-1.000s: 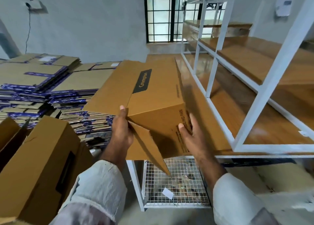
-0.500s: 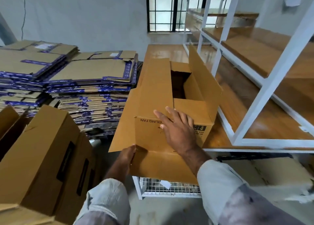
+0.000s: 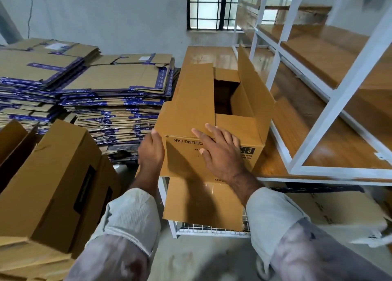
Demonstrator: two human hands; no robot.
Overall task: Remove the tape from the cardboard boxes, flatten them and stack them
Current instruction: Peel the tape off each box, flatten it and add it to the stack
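box [image 3: 191, 102]: top flaps open, near end overhangs the shelf [image 3: 318, 153] edge
left hand [image 3: 151, 153]: grips near-left corner
right hand [image 3: 220, 151]: fingers spread flat on top

grey wall [image 3: 106, 15], barred window [image 3: 210, 7], white shelving [image 3: 339, 94]

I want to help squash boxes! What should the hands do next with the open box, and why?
Probably push the box sideways so it folds flat. Its flaps already stand open, the left hand holds its corner, and the right hand lies flat on the end panel, while flattened boxes wait stacked beside it.
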